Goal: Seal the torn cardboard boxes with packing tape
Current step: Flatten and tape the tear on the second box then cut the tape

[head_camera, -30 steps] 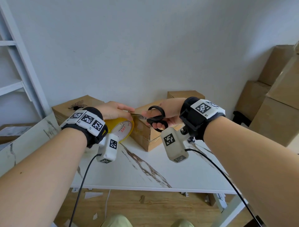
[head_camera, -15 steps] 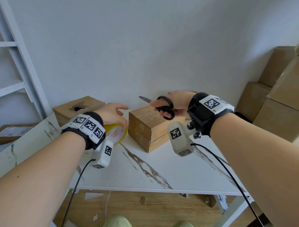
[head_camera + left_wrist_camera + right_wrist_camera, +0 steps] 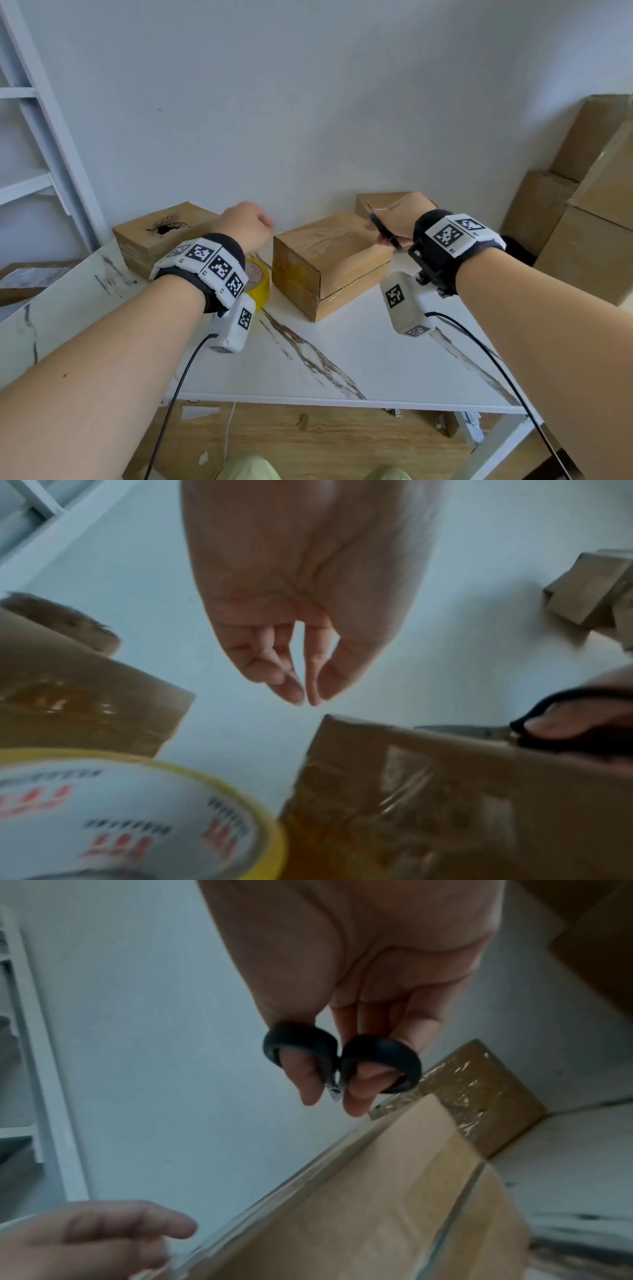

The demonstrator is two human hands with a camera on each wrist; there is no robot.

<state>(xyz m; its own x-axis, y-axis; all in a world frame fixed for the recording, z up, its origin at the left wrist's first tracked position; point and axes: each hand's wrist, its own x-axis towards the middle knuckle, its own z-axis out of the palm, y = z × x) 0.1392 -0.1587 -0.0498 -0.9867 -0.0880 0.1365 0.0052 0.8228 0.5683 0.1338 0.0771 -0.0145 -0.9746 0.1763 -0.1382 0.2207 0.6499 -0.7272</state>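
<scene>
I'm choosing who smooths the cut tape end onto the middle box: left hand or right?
Probably left. The left hand holds no tool and hovers at the middle box's left edge; the right hand grips the scissors.

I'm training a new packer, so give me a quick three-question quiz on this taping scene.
1. True or false: the scissors are in the left hand.
2. Where is the yellow tape roll? A: on the table beside the middle box; B: on top of that box; C: on the floor.
3. Fill in: the box with the torn hole sits to the tape roll's ___.
Key: 1 false, the right hand holds them; 2 A; 3 left.
</scene>
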